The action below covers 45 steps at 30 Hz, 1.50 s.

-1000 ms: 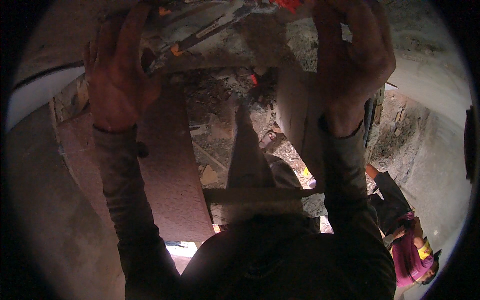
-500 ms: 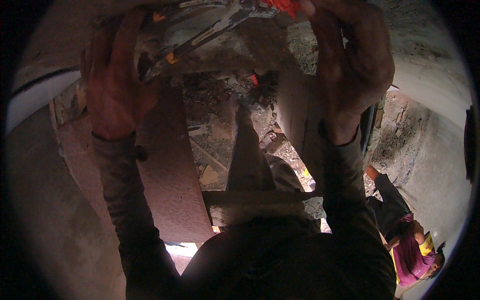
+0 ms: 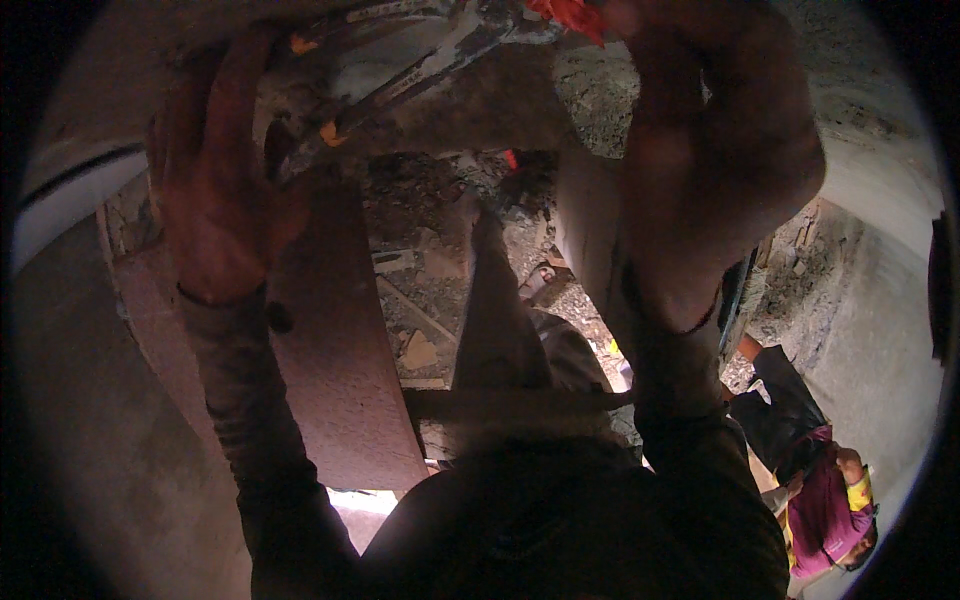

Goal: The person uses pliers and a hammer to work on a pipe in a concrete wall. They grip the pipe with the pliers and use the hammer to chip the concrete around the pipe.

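Observation:
Both my arms reach up and forward in dark sleeves. My left hand (image 3: 215, 200) grips the left end of a long grey metal bundle (image 3: 420, 50) with small orange marks, which runs across the top of the view. My right hand (image 3: 710, 150) is curled around its right end, next to a red piece (image 3: 570, 15). The fingertips of both hands are partly hidden by the bundle and the frame's edge.
Below my hands lie a rusty brown plank (image 3: 330, 380), a pale post (image 3: 590, 240) and a wooden crossbar (image 3: 510, 405) over rubble (image 3: 430, 210). Concrete walls curve at the left (image 3: 80, 450) and right (image 3: 880, 330). Another person (image 3: 820, 500) in a magenta top is far below at the lower right.
Both hands and the bundle have shifted slightly upward and nearer the camera. The person below has barely moved.

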Tool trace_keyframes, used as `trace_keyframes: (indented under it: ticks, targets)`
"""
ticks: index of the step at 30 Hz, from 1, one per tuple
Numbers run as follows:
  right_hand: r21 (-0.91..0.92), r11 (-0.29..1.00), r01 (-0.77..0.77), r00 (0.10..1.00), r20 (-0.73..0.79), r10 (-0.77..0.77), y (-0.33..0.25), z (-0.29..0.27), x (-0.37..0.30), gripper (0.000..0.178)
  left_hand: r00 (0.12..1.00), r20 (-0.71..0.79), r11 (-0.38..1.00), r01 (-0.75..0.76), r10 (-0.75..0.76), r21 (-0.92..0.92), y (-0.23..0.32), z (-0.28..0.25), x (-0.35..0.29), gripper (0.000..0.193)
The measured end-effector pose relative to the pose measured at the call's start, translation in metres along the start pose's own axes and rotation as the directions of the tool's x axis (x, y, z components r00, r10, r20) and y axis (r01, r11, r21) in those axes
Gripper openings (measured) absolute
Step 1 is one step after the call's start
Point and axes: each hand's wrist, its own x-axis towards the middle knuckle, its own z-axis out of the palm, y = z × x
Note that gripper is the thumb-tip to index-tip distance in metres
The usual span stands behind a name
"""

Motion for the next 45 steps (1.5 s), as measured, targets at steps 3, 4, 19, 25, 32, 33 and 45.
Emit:
trace_keyframes:
  ticks: [3,4,19,25,32,33,45]
  targets:
    - [-0.003,1.000,-0.003,1.000,0.000,0.003,0.000,-0.001,0.002,0.012,1.000,0.010,1.000,0.018,-0.018,0.000,0.003,-0.003,-0.001,0.090]
    - [0.002,1.000,-0.005,1.000,0.002,0.005,0.000,-0.001,0.002,0.013,1.000,0.018,1.000,0.012,-0.012,-0.016,0.001,-0.004,-0.002,0.089]
    - [-0.218,0.974,-0.069,0.993,0.084,0.089,-0.049,0.002,0.021,0.019,0.998,0.064,0.997,0.004,0.001,-0.081,-0.007,-0.002,-0.003,0.081]
    - [0.032,0.870,-0.492,0.869,0.081,0.489,-0.033,-0.005,0.013,0.026,0.999,0.035,0.999,0.030,-0.028,-0.034,0.002,-0.004,0.000,0.082]
    - [-0.015,0.923,-0.385,0.914,0.131,0.383,-0.026,0.002,0.012,0.026,0.999,0.017,0.999,0.045,-0.046,0.024,0.001,0.000,-0.004,0.084]
    - [-0.078,0.926,-0.369,0.920,0.112,0.376,-0.028,0.004,0.013,0.026,0.999,0.007,0.999,0.041,-0.041,0.018,0.002,0.000,-0.004,0.084]
    - [-0.225,0.923,-0.313,0.944,0.035,0.329,-0.036,0.021,0.019,0.035,1.000,-0.025,0.997,0.001,-0.003,-0.074,0.008,-0.006,0.000,0.085]
